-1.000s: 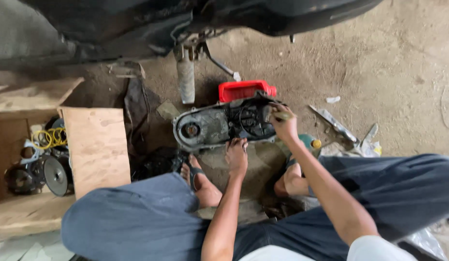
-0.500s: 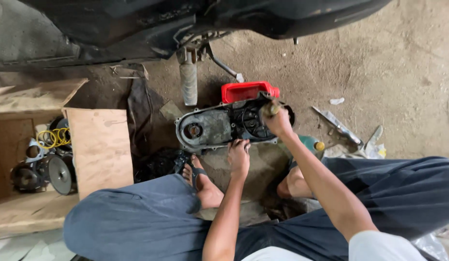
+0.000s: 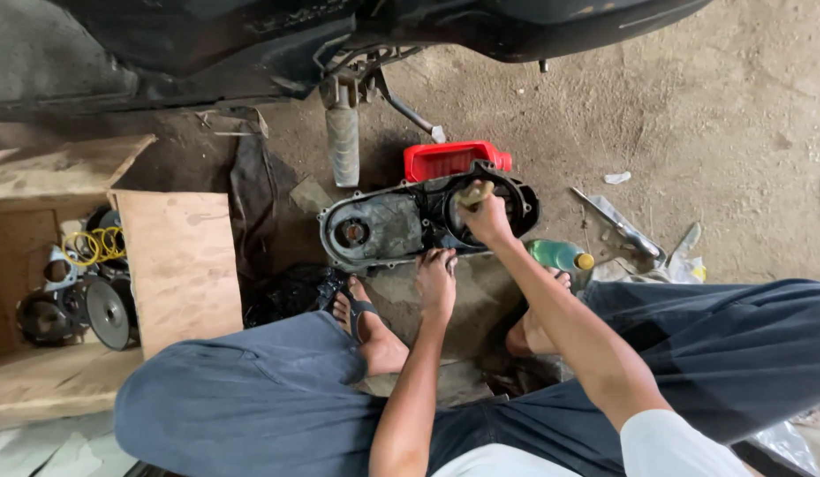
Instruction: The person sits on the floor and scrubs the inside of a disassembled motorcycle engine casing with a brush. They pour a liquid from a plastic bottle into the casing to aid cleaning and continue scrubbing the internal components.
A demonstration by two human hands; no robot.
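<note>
Gripping a pale tool handle (image 3: 474, 193) in a closed fist, the right hand (image 3: 487, 219) is working inside the engine cover (image 3: 383, 225); at 7 o'clock, the left hand (image 3: 436, 281) is pressing flat, fingers apart, on its rim.

Left hand (image 3: 436, 283) on grey engine cover (image 3: 383, 231) (inside up), right hand (image 3: 486, 217) gripping a tool handle (image 3: 473, 193).

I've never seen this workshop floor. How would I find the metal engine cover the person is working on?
Look under the dark vehicle body at the top, on the dirt floor between the wooden box and the green bottle. The engine cover lies flat there, in front of a red tray. It alone is long, grey and greasy, with the left hand on its near edge and the right hand inside.
</note>
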